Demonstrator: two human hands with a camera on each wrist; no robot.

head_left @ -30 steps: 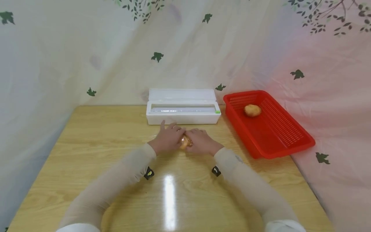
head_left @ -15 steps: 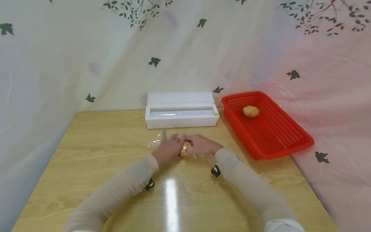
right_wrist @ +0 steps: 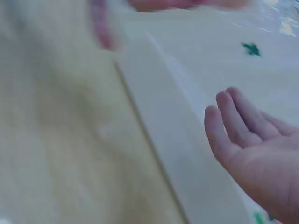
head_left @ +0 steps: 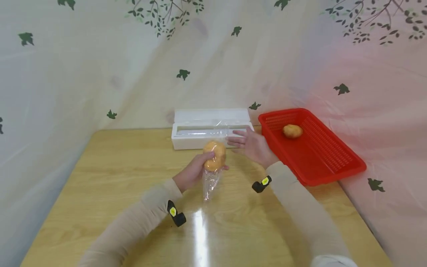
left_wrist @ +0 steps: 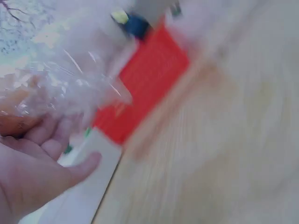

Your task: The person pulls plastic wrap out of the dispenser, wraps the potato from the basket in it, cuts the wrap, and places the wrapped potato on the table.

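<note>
My left hand (head_left: 195, 171) holds a potato (head_left: 215, 154) wrapped in clear cling film above the wooden table (head_left: 100, 178); a twisted tail of film (head_left: 209, 185) hangs below it. In the blurred left wrist view the wrapped potato (left_wrist: 18, 112) lies in my curled fingers (left_wrist: 51, 140). My right hand (head_left: 251, 144) hovers open to the right of the potato, fingers straight, in front of the white cling film dispenser box (head_left: 197, 130). The right wrist view shows those straight fingers (right_wrist: 233, 126) beside the white box (right_wrist: 177, 154).
A red plastic basket (head_left: 327, 155) stands at the right of the table with one bare potato (head_left: 292, 131) in its far end. A leaf-printed curtain hangs behind and to both sides. The near table surface reflects a light.
Both hands were pressed round the potato on the table. Now my left hand has lifted the wrapped potato, and my right hand has let go and moved right, open.
</note>
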